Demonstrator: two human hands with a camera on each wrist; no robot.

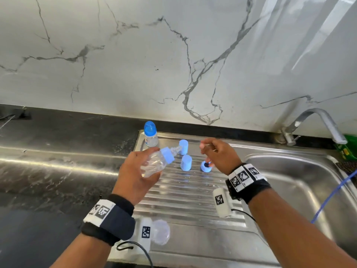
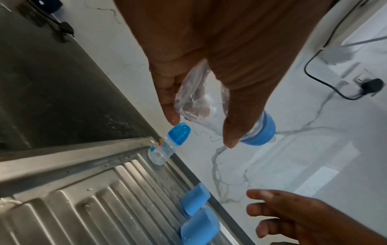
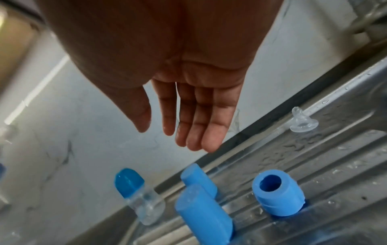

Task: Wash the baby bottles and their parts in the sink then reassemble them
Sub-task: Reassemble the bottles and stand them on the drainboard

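Note:
My left hand (image 1: pixel 144 163) grips a clear baby bottle (image 1: pixel 154 163) by its body and tilts it up to the right. A blue ring (image 1: pixel 167 154) with a clear nipple sits on its neck. In the left wrist view my thumb and fingers curl round the bottle (image 2: pixel 199 102). My right hand (image 3: pixel 171 132) hovers open and empty above the drainboard (image 1: pixel 183 200), just right of the bottle's tip. On the drainboard stand a capped bottle (image 1: pixel 150 135), two blue caps (image 1: pixel 183 147) (image 1: pixel 186 162), a loose blue ring (image 1: pixel 206 166) and a clear nipple (image 3: pixel 303 123).
The sink basin (image 1: pixel 289 180) lies to the right, with the faucet (image 1: pixel 316 120) behind it. A green packet (image 1: pixel 347 147) sits at the far right edge and a blue cable (image 1: pixel 332 194) crosses the basin. Dark counter (image 1: pixel 48 151) extends left; a marble wall stands close behind.

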